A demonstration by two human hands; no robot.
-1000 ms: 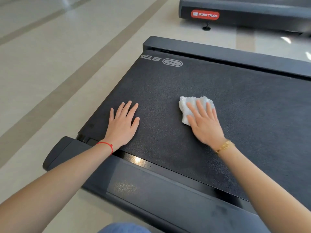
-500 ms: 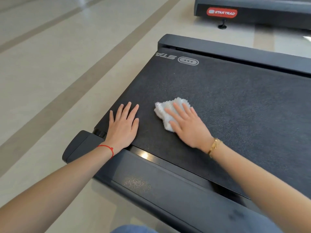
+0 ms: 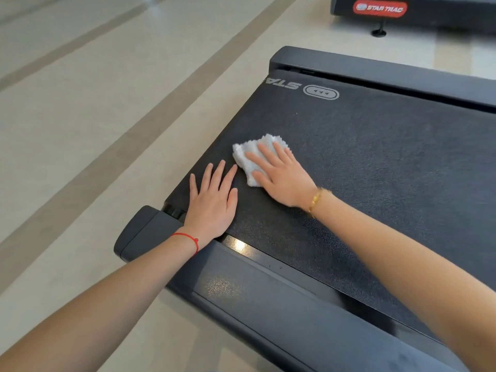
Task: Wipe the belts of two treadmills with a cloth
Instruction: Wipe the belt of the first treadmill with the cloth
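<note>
Clearly the job was underway: the right hand pressed the cloth flat-fingered onto the first belt, the left hand lay flat beside it, and treadmill 2 stood untouched beyond

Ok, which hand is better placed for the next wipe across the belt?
Right. The right hand already presses the white cloth flat on the belt. The left hand lies bare on the belt's near corner, likely just bracing.

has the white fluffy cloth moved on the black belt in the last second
Yes. The white fluffy cloth slid left toward the resting left hand, now almost touching its fingertips.
</note>
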